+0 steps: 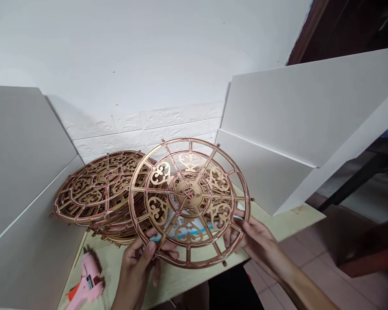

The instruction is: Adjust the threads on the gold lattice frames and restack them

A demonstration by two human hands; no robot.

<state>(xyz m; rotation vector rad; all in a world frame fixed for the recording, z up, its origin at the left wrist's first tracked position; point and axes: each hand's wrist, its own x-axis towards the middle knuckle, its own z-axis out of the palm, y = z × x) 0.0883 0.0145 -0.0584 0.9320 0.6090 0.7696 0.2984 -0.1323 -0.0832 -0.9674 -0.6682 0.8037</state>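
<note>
A round gold openwork metal frame (194,196) with spokes, scroll cut-outs and red wire along its rings is held up, tilted toward me. My left hand (144,258) grips its lower left rim, thumb in front and fingers behind. On the lower right rim, my right hand (250,234) is closed, its fingers partly hidden behind the spokes. Behind and to the left lies a stack of similar gold round frames (100,189), partly covered by the held one. A pink hot glue gun (89,280) with an orange trigger rests left of my left hand.
The pale tabletop (284,221) carries the stack and the glue gun. Tall light-grey panels stand at the left (26,172) and right (271,116), with a white wall (148,56) behind. Something white and blue shows through the held frame. Tiled floor (330,267) lies beyond the right edge.
</note>
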